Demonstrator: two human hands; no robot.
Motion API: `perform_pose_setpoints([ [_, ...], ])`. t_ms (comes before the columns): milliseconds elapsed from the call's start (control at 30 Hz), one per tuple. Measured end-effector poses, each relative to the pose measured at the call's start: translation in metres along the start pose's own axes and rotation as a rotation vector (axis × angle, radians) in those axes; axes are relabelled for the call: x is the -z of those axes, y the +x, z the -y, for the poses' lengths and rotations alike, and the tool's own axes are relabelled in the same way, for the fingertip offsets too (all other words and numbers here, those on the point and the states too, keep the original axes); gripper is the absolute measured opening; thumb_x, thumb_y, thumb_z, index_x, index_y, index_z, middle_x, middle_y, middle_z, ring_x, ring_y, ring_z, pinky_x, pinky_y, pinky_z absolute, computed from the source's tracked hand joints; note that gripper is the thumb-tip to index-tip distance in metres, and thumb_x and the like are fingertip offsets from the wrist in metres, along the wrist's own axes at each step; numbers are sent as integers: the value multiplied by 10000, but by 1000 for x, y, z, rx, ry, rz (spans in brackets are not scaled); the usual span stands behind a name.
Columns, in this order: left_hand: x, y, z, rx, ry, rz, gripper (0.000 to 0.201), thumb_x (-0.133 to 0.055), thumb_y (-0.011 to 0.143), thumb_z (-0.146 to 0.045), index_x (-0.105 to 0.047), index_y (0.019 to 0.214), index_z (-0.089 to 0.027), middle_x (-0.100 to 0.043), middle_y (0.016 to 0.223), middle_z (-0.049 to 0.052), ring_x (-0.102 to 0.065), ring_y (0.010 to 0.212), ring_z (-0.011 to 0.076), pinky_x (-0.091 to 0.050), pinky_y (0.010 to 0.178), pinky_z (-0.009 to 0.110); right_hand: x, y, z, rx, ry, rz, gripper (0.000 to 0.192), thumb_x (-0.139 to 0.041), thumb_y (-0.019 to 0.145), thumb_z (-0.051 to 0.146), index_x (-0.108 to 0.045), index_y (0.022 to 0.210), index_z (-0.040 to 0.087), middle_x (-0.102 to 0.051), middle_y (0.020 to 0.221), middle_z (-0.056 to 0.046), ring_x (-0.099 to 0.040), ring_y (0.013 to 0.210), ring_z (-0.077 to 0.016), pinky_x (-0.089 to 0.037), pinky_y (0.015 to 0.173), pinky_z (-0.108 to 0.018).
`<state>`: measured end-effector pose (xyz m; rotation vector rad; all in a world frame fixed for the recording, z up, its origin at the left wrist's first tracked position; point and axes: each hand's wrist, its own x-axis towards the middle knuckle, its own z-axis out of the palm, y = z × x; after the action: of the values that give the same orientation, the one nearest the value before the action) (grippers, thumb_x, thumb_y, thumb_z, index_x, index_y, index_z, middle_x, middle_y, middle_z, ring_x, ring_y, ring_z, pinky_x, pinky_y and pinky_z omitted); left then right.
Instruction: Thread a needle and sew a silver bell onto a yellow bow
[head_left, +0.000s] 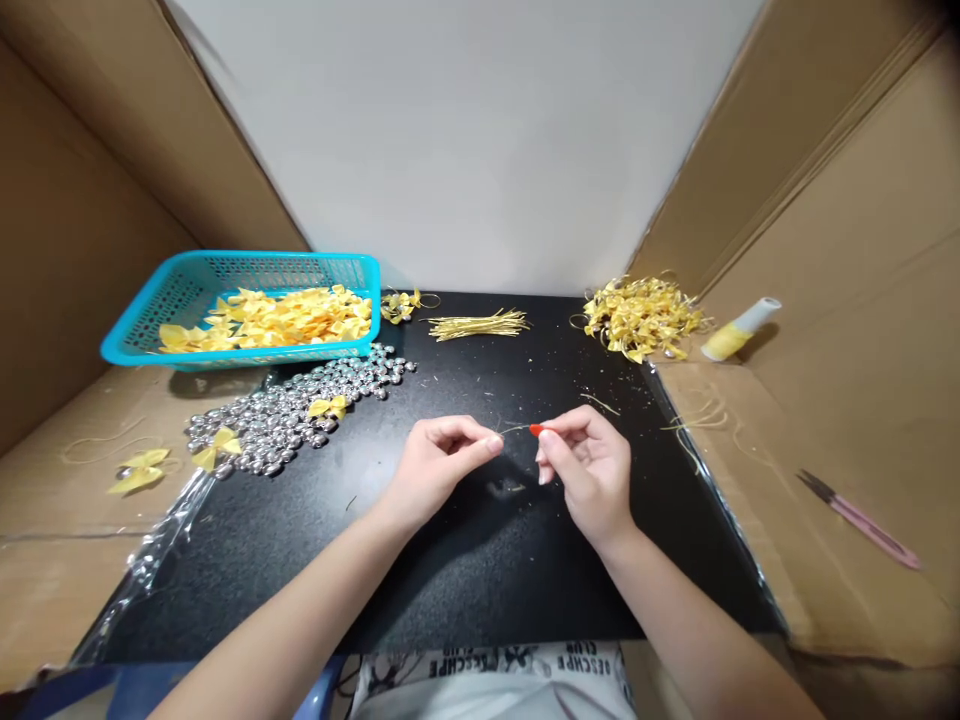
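Note:
Over the middle of the black tabletop, my left hand (pixel 454 455) and my right hand (pixel 589 465) face each other with fingertips pinched. A thin thread or wire (pixel 516 429) runs across the short gap between them, one end in my left thumb and forefinger. At my right fingertips sits a small red piece (pixel 535 429), gripped between thumb and forefinger; it is too small to name. Farther back lies a bundle of gold ties (pixel 480 324). To the left, silver beads (pixel 277 410) are spread out, with yellow ribbon bows (pixel 217 450) on and beside them.
A turquoise basket (pixel 112 345) of yellow ribbon pieces stands at the back left. A heap of yellow bows (pixel 645 315) lies at the back right, near a yellow thread spool (pixel 739 330). Pink-handled thread snips (pixel 862 522) rest at right. Cardboard walls (pixel 855 200) flank the black table (pixel 300 580).

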<state>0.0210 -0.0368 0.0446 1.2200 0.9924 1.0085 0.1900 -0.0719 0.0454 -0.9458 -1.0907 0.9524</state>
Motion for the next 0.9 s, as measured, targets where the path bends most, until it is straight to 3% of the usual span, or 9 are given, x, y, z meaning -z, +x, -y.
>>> perform_pose_setpoints([
  [267,-4,-7,0,42,-71,66,160,-839,667,-307,-753,641,-174,-685,629,10,-543,578,78,-414,562,179,-1,-4,7,29,-33,-26,56,-663,828,179,-624,788,184,-618,578,51,-552,397,-61,-445,388,-162],
  [900,-3,-4,4,22,-74,67,153,-831,693,-313,-758,665,-181,-706,657,6,-571,596,75,-432,574,176,-1,-4,7,31,-36,-24,67,-657,822,166,-613,773,183,-609,560,52,-542,383,-63,-437,371,-164],
])
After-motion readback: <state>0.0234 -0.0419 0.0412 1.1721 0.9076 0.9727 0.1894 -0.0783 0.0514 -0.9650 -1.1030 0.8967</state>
